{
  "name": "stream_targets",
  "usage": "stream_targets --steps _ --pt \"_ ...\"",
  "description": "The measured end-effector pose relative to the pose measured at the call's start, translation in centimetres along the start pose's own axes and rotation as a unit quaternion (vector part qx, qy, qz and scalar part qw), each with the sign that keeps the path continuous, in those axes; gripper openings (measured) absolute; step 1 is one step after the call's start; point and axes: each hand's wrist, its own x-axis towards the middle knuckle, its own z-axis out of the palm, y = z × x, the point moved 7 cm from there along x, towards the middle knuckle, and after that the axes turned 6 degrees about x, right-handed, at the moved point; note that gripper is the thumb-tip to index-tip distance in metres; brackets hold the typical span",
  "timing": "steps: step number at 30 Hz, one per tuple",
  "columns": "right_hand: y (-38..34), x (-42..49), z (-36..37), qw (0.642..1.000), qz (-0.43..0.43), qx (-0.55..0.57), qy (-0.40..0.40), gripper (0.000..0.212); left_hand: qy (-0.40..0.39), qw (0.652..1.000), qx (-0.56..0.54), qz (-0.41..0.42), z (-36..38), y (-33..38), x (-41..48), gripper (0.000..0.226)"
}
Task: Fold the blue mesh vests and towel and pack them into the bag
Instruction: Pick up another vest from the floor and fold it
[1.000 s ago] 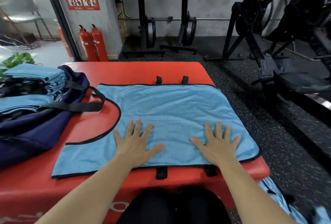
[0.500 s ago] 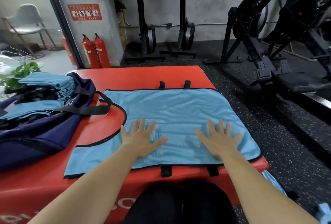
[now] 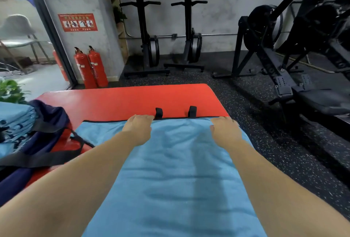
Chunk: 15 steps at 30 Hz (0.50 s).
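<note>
A light blue mesh vest (image 3: 180,170) with black trim lies spread flat on a red padded box (image 3: 132,98). Both my arms reach across it to its far edge. My left hand (image 3: 139,128) and my right hand (image 3: 224,130) sit at that edge with fingers curled down over it, gripping the cloth; the fingertips are hidden. At the left lies a navy bag (image 3: 45,121), open, with folded blue vests (image 3: 15,121) stacked in it and a black strap (image 3: 37,159) trailing across the red top.
Two black loops (image 3: 158,112) stick out past the vest's far edge. Two red fire extinguishers (image 3: 91,66) stand by the wall behind the box. Upright rowing machines (image 3: 149,47) and a black exercise machine (image 3: 284,57) stand on dark speckled floor at the back and right.
Both hands left the near half of the vest, where they lay flat with spread fingers, and slid forward to its far edge, curling over it. The camera leaned forward and lower.
</note>
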Motion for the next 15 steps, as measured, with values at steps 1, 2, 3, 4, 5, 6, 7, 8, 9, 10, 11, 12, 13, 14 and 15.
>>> stream_targets --steps 1,2,3,4,5,6,7,8,9,10,11,12,13,14,15 --pt "0.4 1.5 0.5 1.0 -0.003 -0.008 -0.001 0.023 -0.004 1.0 0.011 -0.008 0.6 -0.5 1.5 0.022" --pt "0.7 2.9 1.1 1.0 -0.008 -0.011 -0.009 0.022 -0.016 0.999 0.025 -0.015 1.3 -1.0 2.8 0.026" --pt "0.9 4.2 1.7 1.0 -0.015 -0.009 -0.021 0.021 -0.036 0.998 0.037 -0.024 2.1 -1.7 4.0 0.037" --pt "1.1 5.2 2.4 0.999 -0.023 -0.01 -0.031 0.018 -0.061 0.997 0.038 -0.035 2.8 -2.4 5.1 0.047" --pt "1.2 6.1 3.2 0.999 -0.029 -0.009 -0.042 0.016 -0.08 0.995 0.028 -0.046 3.3 -3.0 5.9 0.053" --pt "1.3 7.0 3.8 0.998 -0.031 -0.008 -0.049 0.017 -0.091 0.994 0.014 -0.052 3.5 -3.6 6.6 0.052" --pt "1.5 7.9 4.4 0.998 -0.024 -0.005 -0.061 0.022 -0.106 0.993 0.003 -0.053 3.5 -4.0 7.3 0.049" --pt "1.7 8.6 4.7 0.997 -0.009 0.0 -0.079 0.025 -0.128 0.99 -0.009 -0.053 3.5 -4.3 7.7 0.043" --pt "1.8 9.3 4.9 0.994 0.01 0.01 -0.105 0.022 -0.147 0.988 -0.015 -0.053 3.6 -4.5 8.1 0.034" --pt "1.8 9.8 4.8 0.99 0.026 0.017 -0.136 0.014 -0.161 0.986 -0.012 -0.052 3.7 -4.6 8.3 0.025" --pt "1.7 10.0 4.7 0.985 0.038 0.017 -0.166 0.01 -0.167 0.985 -0.004 -0.051 3.9 -4.6 8.4 0.018" --pt "1.6 10.0 4.5 0.982 0.043 0.014 -0.185 0.014 -0.169 0.984 0.005 -0.051 4.0 -4.6 8.4 0.019" --pt "1.4 9.9 4.2 0.98 0.043 0.009 -0.193 0.016 -0.166 0.985 0.015 -0.053 4.0 -4.6 8.2 0.021" --pt "1.3 9.7 4.1 0.981 0.036 0.0 -0.19 0.017 -0.155 0.986 0.031 -0.052 3.9 -4.5 8.1 0.021" --pt "1.2 9.5 4.1 0.984 0.026 -0.002 -0.178 0.019 -0.137 0.988 0.043 -0.049 3.6 -4.5 7.8 0.02"
